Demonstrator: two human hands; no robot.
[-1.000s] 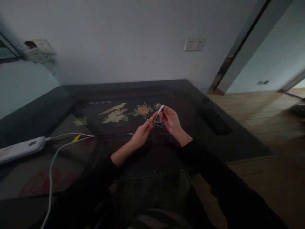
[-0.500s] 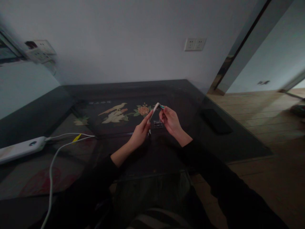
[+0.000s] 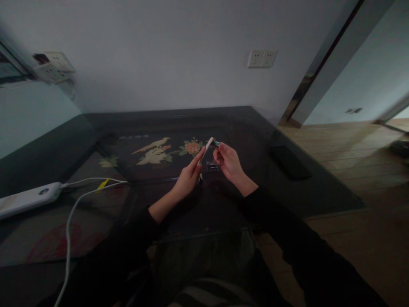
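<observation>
Near the middle of the dark table, my left hand (image 3: 188, 178) is closed round a slim white stick-like object (image 3: 208, 144), which slants up to the right and has a rounded top. My right hand (image 3: 228, 161) pinches a small teal-green piece (image 3: 217, 143) between thumb and forefinger. This piece meets or nearly meets the white object's top; I cannot tell whether they are joined. Between and below my hands, a small shiny clear or silvery item (image 3: 211, 166) lies on the table. Its kind is too small to make out.
The dark glossy table (image 3: 223, 204) carries a bird-and-flower picture. A white power strip (image 3: 30, 199) and a white cable (image 3: 68, 238) with a yellow tag (image 3: 102, 185) lie at left. A flat black object (image 3: 290, 163) rests at right. Sockets (image 3: 262, 59) are on the wall.
Almost nothing differs. Both hands keep their grip and place, with only a very slight shift of the view.
</observation>
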